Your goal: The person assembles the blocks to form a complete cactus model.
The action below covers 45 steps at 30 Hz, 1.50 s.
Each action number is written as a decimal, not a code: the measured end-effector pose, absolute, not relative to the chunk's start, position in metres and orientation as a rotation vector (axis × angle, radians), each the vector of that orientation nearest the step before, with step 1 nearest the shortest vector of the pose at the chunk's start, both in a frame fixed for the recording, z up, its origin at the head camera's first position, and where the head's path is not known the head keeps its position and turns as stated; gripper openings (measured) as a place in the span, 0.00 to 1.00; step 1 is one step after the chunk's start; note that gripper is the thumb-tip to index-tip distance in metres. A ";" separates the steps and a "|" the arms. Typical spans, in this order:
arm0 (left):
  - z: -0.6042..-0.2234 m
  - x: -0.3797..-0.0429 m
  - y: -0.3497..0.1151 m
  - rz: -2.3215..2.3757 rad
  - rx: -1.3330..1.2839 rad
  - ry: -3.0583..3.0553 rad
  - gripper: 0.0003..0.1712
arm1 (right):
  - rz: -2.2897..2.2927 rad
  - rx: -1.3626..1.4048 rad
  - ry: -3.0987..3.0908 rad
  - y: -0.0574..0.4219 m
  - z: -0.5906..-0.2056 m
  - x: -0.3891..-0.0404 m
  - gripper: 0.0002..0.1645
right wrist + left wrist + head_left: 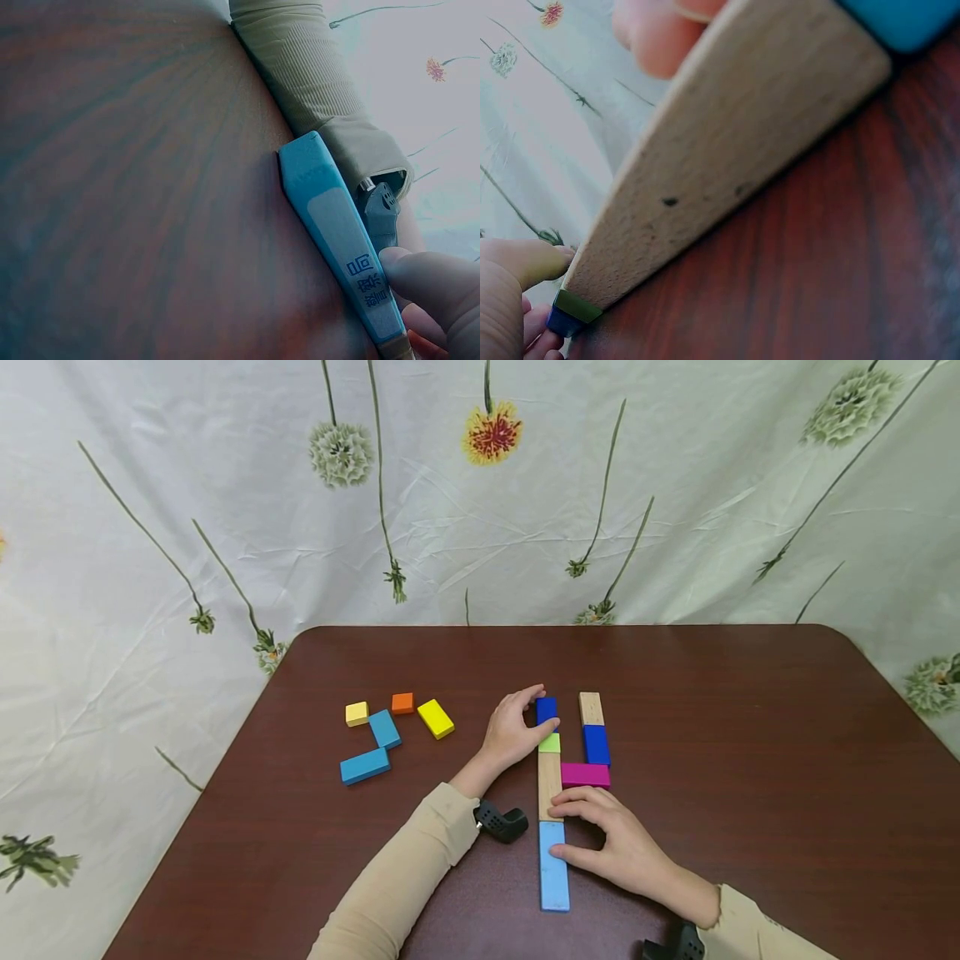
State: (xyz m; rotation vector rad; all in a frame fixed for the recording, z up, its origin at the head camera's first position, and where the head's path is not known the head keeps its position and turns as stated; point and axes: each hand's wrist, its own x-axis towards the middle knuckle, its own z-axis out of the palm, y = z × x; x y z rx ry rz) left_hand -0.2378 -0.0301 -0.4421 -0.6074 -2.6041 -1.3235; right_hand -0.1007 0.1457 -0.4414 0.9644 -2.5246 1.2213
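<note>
A straight column of blocks stands on the table: a dark blue block [546, 710] at the far end, a light green block [550, 743], a plain wooden block [549, 777] and a light blue block [554, 881] nearest me. My left hand [512, 728] holds the dark blue block, fingers at its far end and thumb across its near end. With fingers spread, my right hand [618, 839] touches the column, fingertips on the wooden block and thumb on the light blue one. Lettering marks the light blue block's side [356, 262] in the right wrist view.
Right of the column, a magenta block [587, 775] juts out sideways, with another dark blue block [597, 745] and a small wooden block [591, 708] beyond. Several loose blocks lie left, including a yellow block [436, 719], an orange block [402, 703] and a blue block [365, 766].
</note>
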 end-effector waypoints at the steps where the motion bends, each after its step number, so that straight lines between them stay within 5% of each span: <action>1: -0.442 -0.238 -0.030 -1.317 -0.606 -2.606 0.34 | 1.221 0.965 -2.523 0.146 -0.441 -0.101 0.21; 27: -0.441 -0.234 -0.035 -1.195 -0.605 -2.376 0.26 | 1.236 0.943 -2.539 0.149 -0.441 -0.100 0.21; 45: -0.439 -0.216 -0.092 -1.209 -0.392 -2.138 0.26 | 1.245 0.937 -2.557 0.145 -0.441 -0.100 0.21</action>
